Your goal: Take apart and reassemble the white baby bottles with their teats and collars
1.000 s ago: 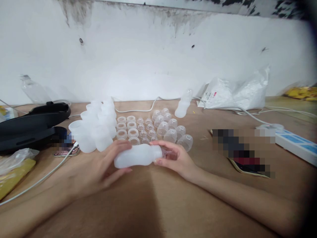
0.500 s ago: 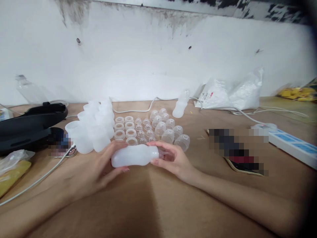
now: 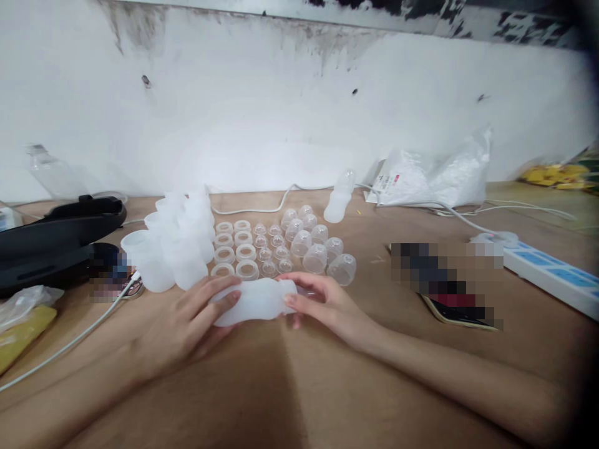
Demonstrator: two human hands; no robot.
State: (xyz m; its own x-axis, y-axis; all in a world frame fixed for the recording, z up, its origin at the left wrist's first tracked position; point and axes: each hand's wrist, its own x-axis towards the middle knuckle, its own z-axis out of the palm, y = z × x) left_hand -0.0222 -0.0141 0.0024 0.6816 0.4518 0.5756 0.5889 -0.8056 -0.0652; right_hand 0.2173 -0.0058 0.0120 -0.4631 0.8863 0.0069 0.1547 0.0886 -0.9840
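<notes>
A frosted white baby bottle (image 3: 257,300) lies sideways between my hands, just above the table. My left hand (image 3: 206,315) is closed around its base end, thumb on top. At the neck end, my right hand (image 3: 321,305) grips the collar; the teat there is mostly hidden by the fingers. Beyond the hands stand rows of white collar rings (image 3: 246,252), clear teats (image 3: 265,254) and clear dome caps (image 3: 315,257). A cluster of open white bottles (image 3: 159,268) stands at left. One capped bottle (image 3: 337,204) stands alone at the back.
A phone (image 3: 453,312) and a power strip (image 3: 543,271) lie at right. White plastic bags (image 3: 421,178) rest against the wall. At left are a black object (image 3: 60,231), a clear bottle (image 3: 53,171), a yellow packet (image 3: 23,330) and a white cable (image 3: 79,340).
My left thumb has moved from below the bottle to its top as that hand turned over. The bottle has come slightly nearer, and the right hand's fingers have wrapped further around the collar.
</notes>
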